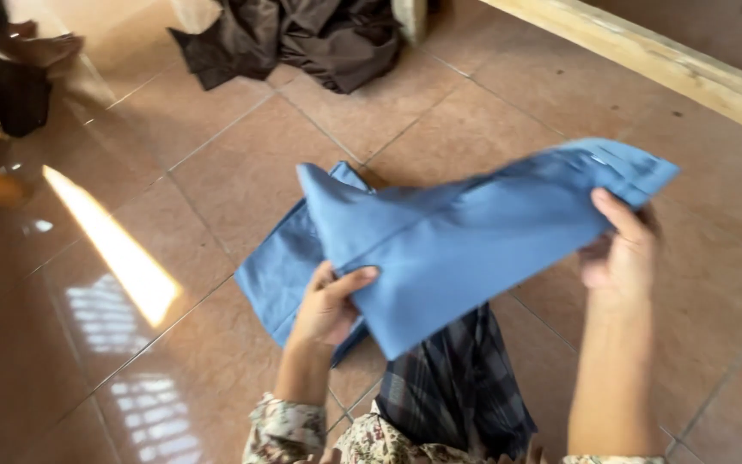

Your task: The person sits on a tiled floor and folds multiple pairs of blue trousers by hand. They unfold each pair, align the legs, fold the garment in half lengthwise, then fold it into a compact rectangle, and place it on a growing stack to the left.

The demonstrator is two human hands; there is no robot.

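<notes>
Folded blue cotton garment, lifted over brown tiled floor, one end trailing down. Left hand pinching lower fold, thumb on top. Right hand closed on far end. Beneath: dark plaid cloth. Beyond: crumpled dark brown fabric heap.

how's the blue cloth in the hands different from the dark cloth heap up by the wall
The blue cloth is held up off the floor by the left hand and right hand; the dark cloth heap lies untouched on the tiles. The blue cloth is folded fairly flat, the dark heap crumpled. Both are plain, unpatterned fabric.
</notes>
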